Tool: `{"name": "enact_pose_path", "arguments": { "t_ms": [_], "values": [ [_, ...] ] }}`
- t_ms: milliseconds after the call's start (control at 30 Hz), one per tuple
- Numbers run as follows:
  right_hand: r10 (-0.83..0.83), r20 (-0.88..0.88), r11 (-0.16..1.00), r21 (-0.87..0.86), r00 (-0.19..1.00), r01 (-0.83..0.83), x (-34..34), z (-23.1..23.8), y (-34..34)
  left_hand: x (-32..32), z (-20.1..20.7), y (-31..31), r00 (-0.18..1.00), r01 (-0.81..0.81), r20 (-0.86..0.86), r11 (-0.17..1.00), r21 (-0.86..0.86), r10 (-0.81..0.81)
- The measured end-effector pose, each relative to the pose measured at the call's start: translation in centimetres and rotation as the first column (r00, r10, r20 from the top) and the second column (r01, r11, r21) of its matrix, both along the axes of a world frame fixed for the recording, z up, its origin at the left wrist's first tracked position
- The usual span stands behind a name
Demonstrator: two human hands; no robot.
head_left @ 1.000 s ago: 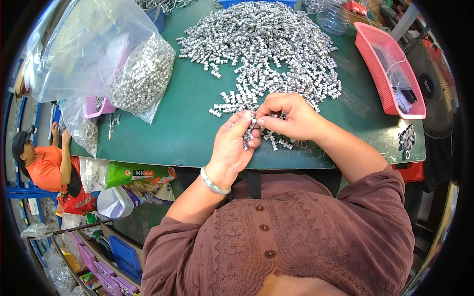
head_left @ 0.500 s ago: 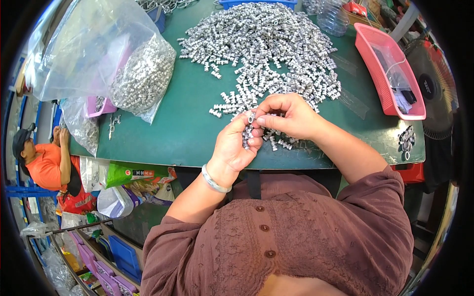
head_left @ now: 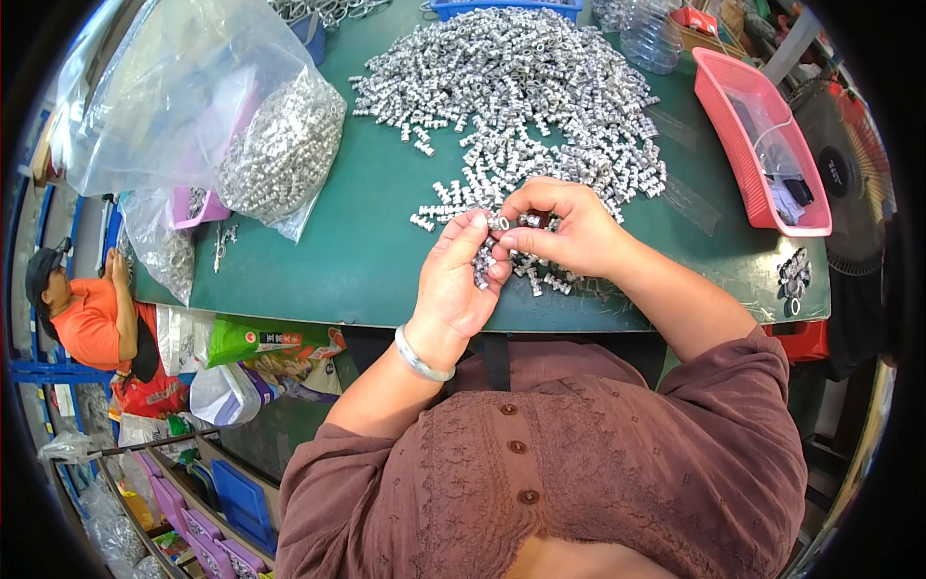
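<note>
Small silver metal ring fittings lie in a big pile [head_left: 521,87] on the green table, with a loose spread running down to my hands. My left hand [head_left: 455,270] is closed; its thumb and forefinger pinch one ring fitting [head_left: 498,223] at the fingertips. Further fittings [head_left: 482,265] sit in its curled fingers. Close on the right, my right hand [head_left: 574,230] is curled, with its thumb and forefinger around another silver metal piece [head_left: 528,221]. Their fingertips nearly meet. More loose fittings [head_left: 545,277] lie on the table beneath the right hand.
A clear plastic bag of fittings [head_left: 280,145] stands at the left by a purple container [head_left: 198,207]. To the right are a pink basket [head_left: 762,145], a small cluster of dark parts [head_left: 794,275] and a fan [head_left: 839,174]. A person in orange [head_left: 92,314] works at far left.
My right thumb and forefinger have drawn slightly apart, and a metal piece shows between them. The ring fitting at my left fingertips has turned and shifted a little to the right.
</note>
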State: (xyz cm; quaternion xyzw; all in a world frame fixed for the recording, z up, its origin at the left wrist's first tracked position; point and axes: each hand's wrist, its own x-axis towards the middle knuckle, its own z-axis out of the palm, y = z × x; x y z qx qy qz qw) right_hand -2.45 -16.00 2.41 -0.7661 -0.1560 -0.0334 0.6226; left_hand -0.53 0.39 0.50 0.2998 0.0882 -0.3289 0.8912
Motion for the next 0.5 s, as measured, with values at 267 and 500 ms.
{"name": "enact_pose_path", "arguments": {
  "t_ms": [267, 500],
  "values": [
    [-0.05, 0.192, 0.997, -0.055, 0.98, 0.062, 0.27, -0.2, -0.22, -0.34, 0.08, 0.17, 0.989, -0.01, 0.145, 1.0, 0.016, 0.008],
    [-0.053, 0.265, 0.998, -0.025, 0.963, 0.062, 0.38, -0.3, -0.27, -0.45, 0.51, 0.27, 0.976, -0.001, 0.219, 0.999, 0.044, -0.009]
  ]
}}
